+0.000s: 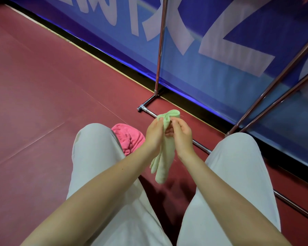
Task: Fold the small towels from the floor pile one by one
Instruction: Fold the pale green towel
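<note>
Green towel held up, mid-frame, between the knees.
Left hand [154,134] and right hand [180,134] both pinch the green towel [163,157] near its bunched top; soft, light, limp, best taken by corners. Pink towel [127,137] on floor [34,95] left of it.

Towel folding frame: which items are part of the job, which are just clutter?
Job:
- green towel, bunched, held by both hands
- left hand
- right hand
- pink towel on the floor by the left knee

Lying about:
- metal rack with its floor bar
- blue banner
</note>
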The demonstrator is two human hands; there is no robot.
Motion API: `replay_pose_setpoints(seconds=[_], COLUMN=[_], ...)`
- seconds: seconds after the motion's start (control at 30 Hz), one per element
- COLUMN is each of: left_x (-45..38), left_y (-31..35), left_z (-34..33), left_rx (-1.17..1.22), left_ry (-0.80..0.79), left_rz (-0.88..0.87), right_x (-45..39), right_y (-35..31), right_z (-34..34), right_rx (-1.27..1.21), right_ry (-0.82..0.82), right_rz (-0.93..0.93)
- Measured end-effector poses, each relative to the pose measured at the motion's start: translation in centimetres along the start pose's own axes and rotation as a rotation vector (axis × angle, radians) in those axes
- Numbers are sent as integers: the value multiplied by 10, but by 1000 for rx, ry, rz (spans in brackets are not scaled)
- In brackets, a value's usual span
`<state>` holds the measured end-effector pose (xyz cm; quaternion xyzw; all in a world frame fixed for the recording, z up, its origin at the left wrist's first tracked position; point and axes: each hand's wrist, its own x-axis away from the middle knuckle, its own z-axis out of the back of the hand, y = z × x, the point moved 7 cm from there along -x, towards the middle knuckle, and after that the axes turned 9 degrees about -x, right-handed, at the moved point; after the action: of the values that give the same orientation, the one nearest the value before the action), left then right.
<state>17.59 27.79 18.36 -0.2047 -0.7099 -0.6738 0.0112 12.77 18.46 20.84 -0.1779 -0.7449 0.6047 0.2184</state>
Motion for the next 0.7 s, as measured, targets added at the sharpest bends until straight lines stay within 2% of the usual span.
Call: replay_pose_setpoints(seconds=[0.17, 0.33, 0.4, 0.53, 0.7], left_x=[-8, -8, -8, -7, 4], left_y=[4, 11, 13, 20, 22], left_z=[-2, 4, 8, 16, 19], left_rx=[15, -18, -10, -22, -29], left_ry=[-71, -61, -46, -64, -53], left_rz=[2, -57, -46, -65, 11], right_x=[-9, -10, -13, -21, -18], right_y=[-19, -28, -24, 2, 6], right_z=[5, 12, 15, 15, 12], right_rx=[349, 444, 382, 238, 260], right_ry=[-69, 50, 64, -28, -20], right_rz=[233, 363, 309, -50, -53])
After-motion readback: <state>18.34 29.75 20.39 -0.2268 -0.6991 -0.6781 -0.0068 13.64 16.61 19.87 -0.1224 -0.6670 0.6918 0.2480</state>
